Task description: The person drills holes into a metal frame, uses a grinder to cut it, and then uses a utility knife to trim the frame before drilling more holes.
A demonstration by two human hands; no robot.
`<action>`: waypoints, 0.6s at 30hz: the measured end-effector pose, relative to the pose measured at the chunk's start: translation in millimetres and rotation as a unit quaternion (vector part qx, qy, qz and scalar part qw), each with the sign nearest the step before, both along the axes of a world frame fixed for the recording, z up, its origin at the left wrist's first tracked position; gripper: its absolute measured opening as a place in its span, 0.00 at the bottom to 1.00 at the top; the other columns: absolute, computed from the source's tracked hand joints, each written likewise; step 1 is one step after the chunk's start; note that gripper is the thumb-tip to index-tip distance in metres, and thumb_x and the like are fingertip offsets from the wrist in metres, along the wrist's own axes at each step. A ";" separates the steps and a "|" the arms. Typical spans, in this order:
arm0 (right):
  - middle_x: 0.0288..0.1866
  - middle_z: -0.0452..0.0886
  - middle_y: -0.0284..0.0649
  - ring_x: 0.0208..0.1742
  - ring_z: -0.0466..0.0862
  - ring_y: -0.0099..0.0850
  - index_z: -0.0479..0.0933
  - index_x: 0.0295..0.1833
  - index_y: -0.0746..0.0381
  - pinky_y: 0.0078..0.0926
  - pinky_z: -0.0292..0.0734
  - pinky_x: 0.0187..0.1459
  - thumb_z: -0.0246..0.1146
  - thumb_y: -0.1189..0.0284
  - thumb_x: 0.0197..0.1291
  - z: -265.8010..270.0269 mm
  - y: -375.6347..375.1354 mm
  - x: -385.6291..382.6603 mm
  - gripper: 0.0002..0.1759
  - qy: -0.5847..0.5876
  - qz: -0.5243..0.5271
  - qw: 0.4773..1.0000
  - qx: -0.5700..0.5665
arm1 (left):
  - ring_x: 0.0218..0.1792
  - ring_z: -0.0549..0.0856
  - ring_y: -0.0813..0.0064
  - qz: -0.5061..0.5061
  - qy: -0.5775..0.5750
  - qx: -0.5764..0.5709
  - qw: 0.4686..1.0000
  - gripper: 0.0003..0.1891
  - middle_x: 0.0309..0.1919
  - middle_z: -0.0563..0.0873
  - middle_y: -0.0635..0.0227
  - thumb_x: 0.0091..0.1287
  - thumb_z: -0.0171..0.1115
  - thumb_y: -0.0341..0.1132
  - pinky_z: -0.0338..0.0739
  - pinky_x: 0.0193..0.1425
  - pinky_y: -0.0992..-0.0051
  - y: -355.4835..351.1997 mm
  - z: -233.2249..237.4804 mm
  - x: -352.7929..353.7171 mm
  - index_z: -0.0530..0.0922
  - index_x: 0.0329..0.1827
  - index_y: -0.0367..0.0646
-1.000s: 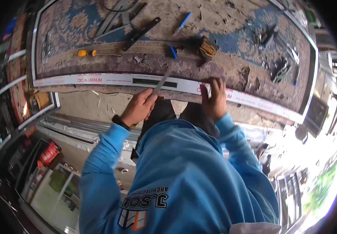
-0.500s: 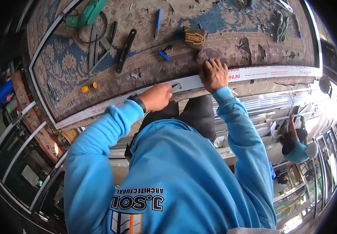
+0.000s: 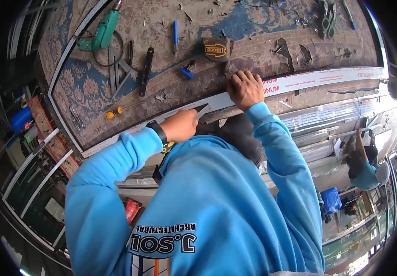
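My left hand (image 3: 182, 125), with a black band at its wrist, is closed around a small tool with a dark, pointed blade (image 3: 201, 107); its handle is hidden in the fist. The blade's tip rests at the near rail of a large aluminium frame (image 3: 219, 102), beside a narrow opening in it. White film with red lettering covers parts of that rail. My right hand (image 3: 246, 90) grips the same rail further right, fingers curled over its far edge.
On the worn carpeted bench lie a tape measure (image 3: 217, 48), green drill (image 3: 104, 32), black flat bar (image 3: 147, 71), blue pen (image 3: 175, 37), yellow-handled tool (image 3: 114, 113) and snips (image 3: 328, 19). Behind, at right, a person in a blue shirt (image 3: 365, 175) is near stacked profiles (image 3: 318, 120).
The view has shifted and turned a little. My left hand has tilted, and the pointed blade shows darker against the rail. My right hand keeps its hold on the frame.
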State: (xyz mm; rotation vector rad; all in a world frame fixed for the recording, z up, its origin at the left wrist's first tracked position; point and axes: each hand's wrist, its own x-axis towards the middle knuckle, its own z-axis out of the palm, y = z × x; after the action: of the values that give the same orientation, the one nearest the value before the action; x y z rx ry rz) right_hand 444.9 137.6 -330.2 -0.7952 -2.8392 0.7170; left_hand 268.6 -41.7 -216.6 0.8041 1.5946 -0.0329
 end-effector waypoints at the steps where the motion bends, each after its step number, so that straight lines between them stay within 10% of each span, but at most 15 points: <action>1: 0.44 0.81 0.36 0.53 0.82 0.39 0.81 0.44 0.54 0.46 0.74 0.57 0.69 0.59 0.67 2.2 0.2 -0.5 0.11 0.002 0.002 1.000 -0.007 | 0.32 0.88 0.47 0.022 -0.019 -0.067 0.997 0.13 0.33 0.86 0.48 0.80 0.53 0.35 0.83 0.39 0.53 13.8 15.0 1.4 0.76 0.49 0.30; 3: 0.44 0.81 0.36 0.53 0.82 0.40 0.81 0.44 0.55 0.46 0.73 0.57 0.68 0.59 0.67 5.9 0.8 0.9 0.11 0.000 0.011 1.000 -0.021 | 0.16 0.83 0.67 0.042 -0.042 -0.137 0.989 0.13 0.24 0.82 0.57 0.82 0.50 0.36 0.78 0.20 0.66 37.7 26.0 7.4 0.74 0.50 0.30; 18: 0.44 0.81 0.37 0.52 0.81 0.39 0.81 0.44 0.55 0.45 0.73 0.56 0.65 0.60 0.68 -0.2 5.8 5.7 0.10 0.049 0.019 0.996 -0.069 | 0.18 0.84 0.62 0.058 0.032 -0.164 0.984 0.14 0.20 0.82 0.52 0.75 0.53 0.32 0.75 0.19 0.62 65.4 27.4 26.8 0.77 0.40 0.24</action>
State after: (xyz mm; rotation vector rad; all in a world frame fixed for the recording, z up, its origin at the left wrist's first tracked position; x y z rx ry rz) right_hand 450.6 143.4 -330.4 -0.7050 -2.7484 0.9391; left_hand 295.4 23.8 -189.1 0.4578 1.6392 -0.2344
